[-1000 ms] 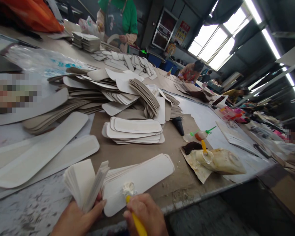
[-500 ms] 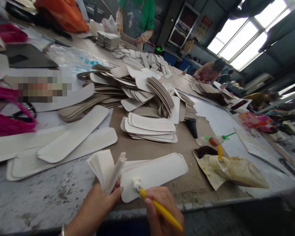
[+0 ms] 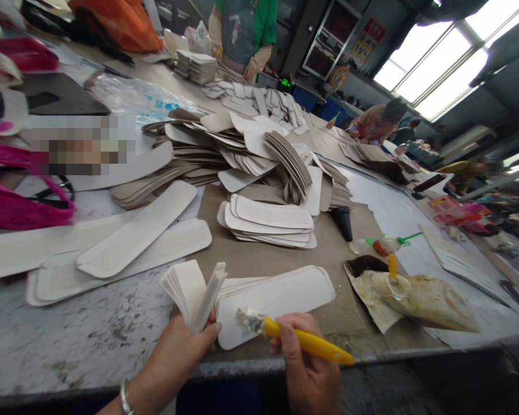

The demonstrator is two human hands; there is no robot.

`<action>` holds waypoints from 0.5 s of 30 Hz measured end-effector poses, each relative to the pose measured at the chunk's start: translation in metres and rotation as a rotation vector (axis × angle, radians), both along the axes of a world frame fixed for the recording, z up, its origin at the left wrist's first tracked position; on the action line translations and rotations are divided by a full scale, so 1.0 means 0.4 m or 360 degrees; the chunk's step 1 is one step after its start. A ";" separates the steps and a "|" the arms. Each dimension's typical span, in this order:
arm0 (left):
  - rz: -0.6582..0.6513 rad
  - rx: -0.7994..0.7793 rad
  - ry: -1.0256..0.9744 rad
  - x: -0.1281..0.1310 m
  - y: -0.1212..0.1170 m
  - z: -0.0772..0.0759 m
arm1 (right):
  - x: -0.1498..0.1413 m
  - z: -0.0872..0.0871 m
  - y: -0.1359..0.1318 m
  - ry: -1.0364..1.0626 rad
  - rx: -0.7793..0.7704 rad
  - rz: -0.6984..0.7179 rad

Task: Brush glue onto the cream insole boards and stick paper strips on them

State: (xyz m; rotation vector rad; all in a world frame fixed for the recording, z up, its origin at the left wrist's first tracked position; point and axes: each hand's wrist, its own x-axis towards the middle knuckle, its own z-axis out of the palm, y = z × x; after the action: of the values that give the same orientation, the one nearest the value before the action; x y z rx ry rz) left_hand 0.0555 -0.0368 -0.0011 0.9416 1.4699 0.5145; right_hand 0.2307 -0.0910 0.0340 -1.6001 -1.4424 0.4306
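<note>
My right hand point(image 3: 305, 351) is closed around a yellow-handled brush point(image 3: 315, 342). Its bristles, caked with white paste, touch or hover just over the left part of a fanned stack of white strips point(image 3: 285, 297); which of the two I cannot tell. My left hand point(image 3: 185, 346) grips a bundle of cream-coloured folded pieces point(image 3: 189, 291) standing upright, the thumb at the left end of the white stack. Some of the left fingers are hidden behind the bundle. Behind the white stack lies a pile of rounded white pieces point(image 3: 268, 222).
A large heap of grey-brown pieces point(image 3: 190, 155) spreads behind. Long white strips point(image 3: 138, 230) lie left. To the right are a paste-smeared bag point(image 3: 432, 297), a small glue bottle point(image 3: 384, 246) and a black cone point(image 3: 342, 223). A person in green point(image 3: 266, 29) stands across the table.
The brush has swung from pointing up-left to lying flatter, its handle end moving right and up. My right hand has shifted right. My left hand still holds the bundle.
</note>
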 end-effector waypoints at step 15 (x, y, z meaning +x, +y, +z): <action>0.0202 -0.0049 -0.0207 0.007 -0.005 -0.006 | 0.274 0.013 0.039 -0.0936 0.0377 -0.0307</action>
State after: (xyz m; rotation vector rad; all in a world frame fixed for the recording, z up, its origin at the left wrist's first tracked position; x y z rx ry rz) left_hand 0.0582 -0.0386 -0.0034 0.7796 1.4215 0.6323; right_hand 0.3404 -0.0754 0.0390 -1.7228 -1.6630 -0.3449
